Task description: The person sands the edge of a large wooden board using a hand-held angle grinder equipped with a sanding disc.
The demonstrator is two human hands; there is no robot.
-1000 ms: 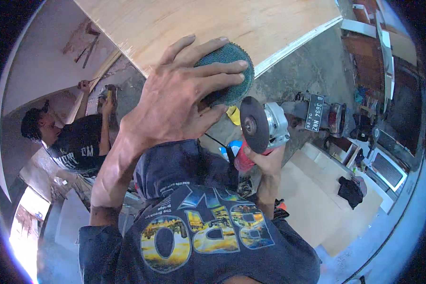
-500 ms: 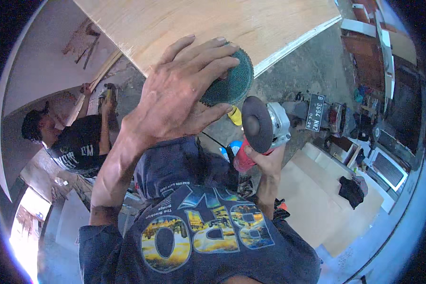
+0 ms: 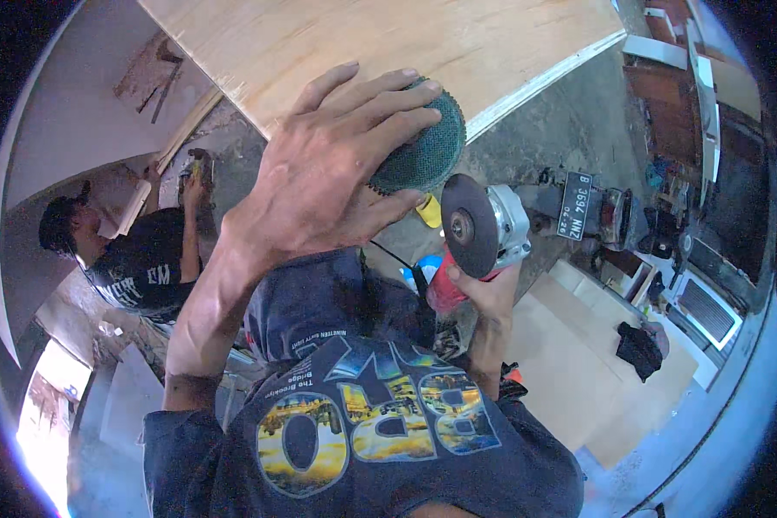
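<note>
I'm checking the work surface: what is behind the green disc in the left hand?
Behind the green disc, held in the left hand, lies the pale plywood sheet and its lower edge. The sheet's part directly behind disc and hand is covered, so its state cannot be seen.

The green disc (image 3: 423,151) looks like coarse woven mesh, rough and matt, with a toothed edge. At its 5 o'clock, the grinder (image 3: 483,237) has a smooth dull grey backing plate, a silvery metal head and a red plastic body. At 12 o'clock, the plywood sheet (image 3: 388,43) is pale wood, matt, with visible grain. The floor (image 3: 570,138) is rough grey concrete.
</note>
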